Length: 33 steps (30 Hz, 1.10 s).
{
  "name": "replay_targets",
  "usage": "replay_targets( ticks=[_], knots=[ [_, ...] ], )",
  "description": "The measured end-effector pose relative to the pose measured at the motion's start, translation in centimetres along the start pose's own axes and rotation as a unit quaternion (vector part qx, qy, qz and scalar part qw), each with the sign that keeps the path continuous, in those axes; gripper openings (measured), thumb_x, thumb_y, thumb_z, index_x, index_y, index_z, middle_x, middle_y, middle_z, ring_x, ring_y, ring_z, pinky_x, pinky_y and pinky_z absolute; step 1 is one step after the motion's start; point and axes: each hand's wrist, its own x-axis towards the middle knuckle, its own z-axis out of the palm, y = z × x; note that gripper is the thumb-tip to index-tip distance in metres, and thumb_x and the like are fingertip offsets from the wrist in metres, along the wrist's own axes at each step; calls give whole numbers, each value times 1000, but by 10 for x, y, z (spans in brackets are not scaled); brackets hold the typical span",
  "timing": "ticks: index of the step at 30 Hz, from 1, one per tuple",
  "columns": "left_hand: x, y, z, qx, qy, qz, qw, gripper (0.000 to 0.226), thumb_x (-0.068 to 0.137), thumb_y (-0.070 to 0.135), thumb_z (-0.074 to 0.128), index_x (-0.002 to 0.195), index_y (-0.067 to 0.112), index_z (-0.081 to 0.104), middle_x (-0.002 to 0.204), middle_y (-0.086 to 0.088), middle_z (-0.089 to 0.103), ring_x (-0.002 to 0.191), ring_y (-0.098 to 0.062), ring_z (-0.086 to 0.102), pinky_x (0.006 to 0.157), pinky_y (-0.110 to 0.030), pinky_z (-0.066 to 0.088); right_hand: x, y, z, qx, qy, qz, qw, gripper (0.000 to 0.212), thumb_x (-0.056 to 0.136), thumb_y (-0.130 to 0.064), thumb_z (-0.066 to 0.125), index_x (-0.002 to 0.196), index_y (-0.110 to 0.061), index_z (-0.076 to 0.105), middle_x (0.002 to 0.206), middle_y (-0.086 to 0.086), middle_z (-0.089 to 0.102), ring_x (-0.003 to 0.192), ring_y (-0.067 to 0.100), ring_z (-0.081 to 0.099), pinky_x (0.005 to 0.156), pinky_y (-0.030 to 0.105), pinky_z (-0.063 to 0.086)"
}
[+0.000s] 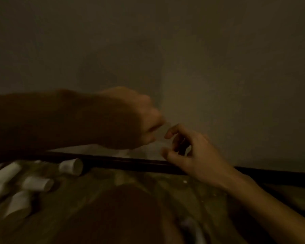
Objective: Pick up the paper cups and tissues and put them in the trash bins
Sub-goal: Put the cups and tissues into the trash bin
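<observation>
Dim tabletop [130, 187]: paper cups [70, 167] lie tipped at eight o'clock, probably light and crushable, best held gently round the wall. Left hand [130, 120] is curled, its contents unclear; right hand [188, 152] has fingers apart.

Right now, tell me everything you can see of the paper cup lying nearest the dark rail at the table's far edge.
The paper cup is white and plain, apparently thin paper, with a tapered body. It lies on its side on the brownish table, wider end pointing right, just short of the dark rail. It looks intact, though the picture is dim. Only the table seems to touch it; the other cups lie apart, nearer the camera.
</observation>
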Motion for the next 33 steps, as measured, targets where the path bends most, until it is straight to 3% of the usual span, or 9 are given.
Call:
replay_targets(
  ticks=[4,7,10,13,17,20,25,28,33],
  knots=[
    [-124,-45,87,-99,-72,-157,980,34,90,56,34,88,30,56,78,11,54,73,-10,55,65,-28,47,63,-28,108,-9,-125,-80,989,21,83,-45,67,96,-35,55,78,-11,56,74,3,54,60,22,45],
    [-202,-48,160,-124,-139,-268,945,37,92,58,35,91,33,62,83,13,60,79,-6,61,65,-21,46,87,-48,193,-22,-204,-126,971,16,83,-40,66,89,-33,54,70,-11,55,67,4,55,59,28,46],
    [-261,-35,235,-223,-174,-345,895,30,93,55,42,98,33,61,79,16,54,77,-2,56,71,-29,50,99,-58,262,-57,-297,-138,943,20,85,-42,64,99,-28,58,77,-9,62,72,7,60,67,36,52],
    [-305,-21,301,-278,-191,-432,836,23,94,55,46,100,35,57,81,18,48,68,0,47,56,-19,38,113,-62,317,-69,-370,-144,915,27,88,-40,63,110,-25,61,84,-5,67,76,8,63,72,38,54],
    [-343,-8,372,-338,-127,-551,752,35,93,50,54,123,32,53,112,7,58,86,-6,50,62,-22,38,135,-64,387,-79,-426,-128,892,30,92,-34,61,119,-22,59,103,-4,68,94,11,64,80,32,53],
    [-350,-9,408,-388,-34,-665,637,44,93,48,55,129,23,51,124,-5,57,96,-17,59,74,-35,52,144,-65,436,-78,-455,-96,882,35,96,-26,57,130,-19,55,122,2,64,107,17,61,87,32,51],
    [-344,-17,450,-450,63,-784,424,54,94,50,54,135,16,45,138,-9,49,116,-23,52,91,-44,51,150,-57,490,-89,-507,-57,855,53,99,-18,52,148,-24,35,144,7,49,121,22,54,82,29,48],
    [-343,-25,467,-483,67,-799,353,71,89,60,57,143,17,38,144,-9,47,126,-27,49,102,-50,45,152,-52,512,-78,-509,-46,856,60,99,-14,49,153,-26,26,152,7,38,129,24,47,89,28,42],
    [-331,-32,483,-537,88,-790,284,94,80,62,67,152,20,22,152,-10,39,132,-31,45,105,-52,43,154,-42,531,-33,-529,-15,848,64,100,-16,49,154,-29,19,160,1,25,143,21,29,102,26,30]
  ],
)
